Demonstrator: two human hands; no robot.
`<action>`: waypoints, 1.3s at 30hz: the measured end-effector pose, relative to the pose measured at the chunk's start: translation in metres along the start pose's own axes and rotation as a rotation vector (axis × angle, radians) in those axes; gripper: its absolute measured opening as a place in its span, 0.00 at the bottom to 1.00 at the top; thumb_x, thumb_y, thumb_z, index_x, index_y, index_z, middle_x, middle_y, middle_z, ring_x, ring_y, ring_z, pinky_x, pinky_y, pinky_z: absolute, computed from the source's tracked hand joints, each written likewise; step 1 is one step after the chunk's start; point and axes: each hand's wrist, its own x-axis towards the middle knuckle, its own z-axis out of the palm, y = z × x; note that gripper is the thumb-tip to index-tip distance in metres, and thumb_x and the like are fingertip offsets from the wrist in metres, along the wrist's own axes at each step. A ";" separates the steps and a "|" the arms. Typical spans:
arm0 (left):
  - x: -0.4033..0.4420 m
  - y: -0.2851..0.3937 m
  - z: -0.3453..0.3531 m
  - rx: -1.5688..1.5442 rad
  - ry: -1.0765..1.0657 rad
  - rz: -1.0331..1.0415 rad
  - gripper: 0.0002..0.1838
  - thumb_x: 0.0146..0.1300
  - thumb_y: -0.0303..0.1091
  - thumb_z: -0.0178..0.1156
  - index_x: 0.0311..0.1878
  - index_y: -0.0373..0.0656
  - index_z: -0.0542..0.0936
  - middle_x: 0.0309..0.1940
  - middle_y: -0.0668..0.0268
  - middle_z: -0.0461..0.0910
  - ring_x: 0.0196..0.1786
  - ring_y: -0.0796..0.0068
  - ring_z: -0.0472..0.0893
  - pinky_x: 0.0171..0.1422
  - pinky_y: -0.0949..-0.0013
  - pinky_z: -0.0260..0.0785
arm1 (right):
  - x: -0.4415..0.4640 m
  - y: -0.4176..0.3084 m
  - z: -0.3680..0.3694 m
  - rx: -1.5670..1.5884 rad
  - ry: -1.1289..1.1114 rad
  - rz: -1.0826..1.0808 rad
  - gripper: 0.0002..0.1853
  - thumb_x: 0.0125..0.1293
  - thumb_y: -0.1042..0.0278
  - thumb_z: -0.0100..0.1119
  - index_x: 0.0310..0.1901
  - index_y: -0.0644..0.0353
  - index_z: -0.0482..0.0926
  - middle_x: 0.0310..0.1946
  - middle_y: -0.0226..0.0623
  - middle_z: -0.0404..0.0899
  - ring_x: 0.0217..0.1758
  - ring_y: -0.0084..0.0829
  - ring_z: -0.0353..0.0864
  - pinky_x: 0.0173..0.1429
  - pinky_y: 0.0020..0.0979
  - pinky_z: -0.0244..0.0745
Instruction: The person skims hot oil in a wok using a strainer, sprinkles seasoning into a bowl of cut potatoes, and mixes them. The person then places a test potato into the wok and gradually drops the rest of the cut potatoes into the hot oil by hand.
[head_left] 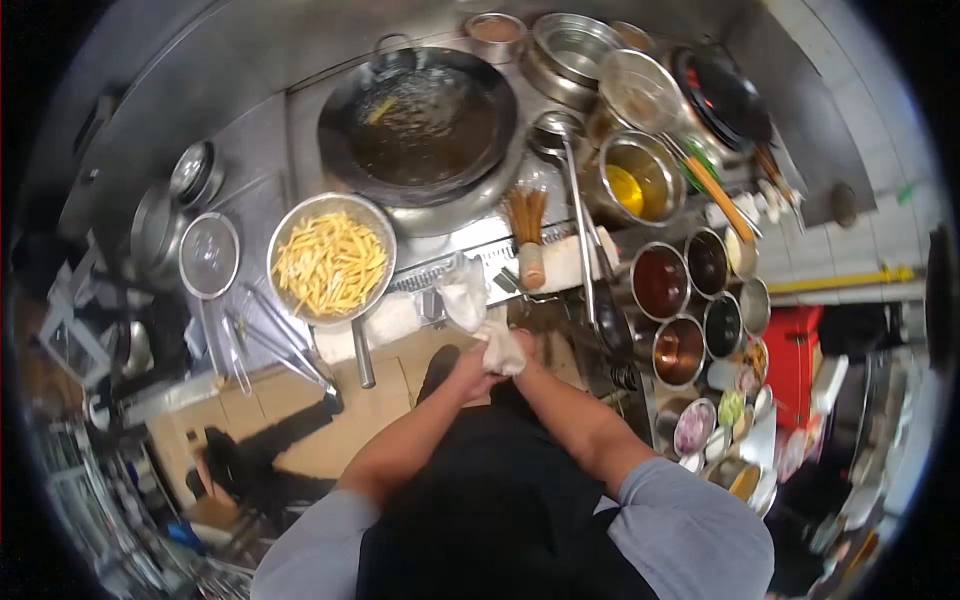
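In front of my waist, at the stove's front edge, both hands close round a cream cloth (504,353). My left hand (472,377) grips it from the left, and my right hand (527,345) holds it from the right; some fingers are hidden in the folds. Just beyond lies another white cloth (463,297), perhaps joined to the first. To the left, a round long-handled pan or strainer (364,352) is full of pale yellow fries (332,262). Past my hands, a black wok (340,150) holds bubbling liquid with one yellow piece (381,110) in it.
A bamboo brush (530,245) and a long-handled ladle (580,215) lie right of centre. Sauce pots (661,281) and a pot of yellow oil (626,188) stand at right. At left are a mesh strainer (210,255) and tongs (285,340). Another person (245,465) is at lower left.
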 end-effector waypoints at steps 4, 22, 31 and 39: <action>-0.006 -0.008 0.044 0.772 0.499 0.231 0.09 0.69 0.35 0.52 0.46 0.43 0.76 0.33 0.56 0.81 0.36 0.56 0.81 0.39 0.58 0.73 | 0.073 0.064 -0.014 0.481 -0.671 0.114 0.20 0.75 0.53 0.40 0.49 0.58 0.77 0.40 0.36 0.81 0.41 0.36 0.80 0.43 0.42 0.77; -0.107 0.033 -0.014 0.719 0.517 0.549 0.17 0.63 0.34 0.61 0.52 0.36 0.78 0.29 0.60 0.82 0.26 0.72 0.80 0.33 0.69 0.72 | -0.025 -0.115 -0.013 -1.168 -0.285 -0.749 0.19 0.56 0.60 0.63 0.44 0.66 0.79 0.38 0.57 0.81 0.44 0.53 0.81 0.46 0.43 0.75; -0.052 0.190 -0.175 0.303 0.996 0.778 0.15 0.62 0.31 0.62 0.46 0.27 0.78 0.27 0.58 0.81 0.23 0.70 0.78 0.25 0.69 0.68 | 0.057 -0.085 -0.143 -1.574 -0.540 -1.310 0.15 0.60 0.61 0.65 0.35 0.67 0.79 0.22 0.41 0.78 0.25 0.32 0.79 0.37 0.38 0.75; -0.080 0.212 -0.138 -0.027 0.656 0.591 0.11 0.61 0.20 0.52 0.44 0.26 0.78 0.36 0.52 0.81 0.29 0.62 0.83 0.26 0.64 0.78 | -0.141 -0.179 0.027 -1.474 -0.706 -0.863 0.07 0.60 0.70 0.61 0.37 0.63 0.79 0.31 0.40 0.82 0.33 0.35 0.82 0.41 0.34 0.76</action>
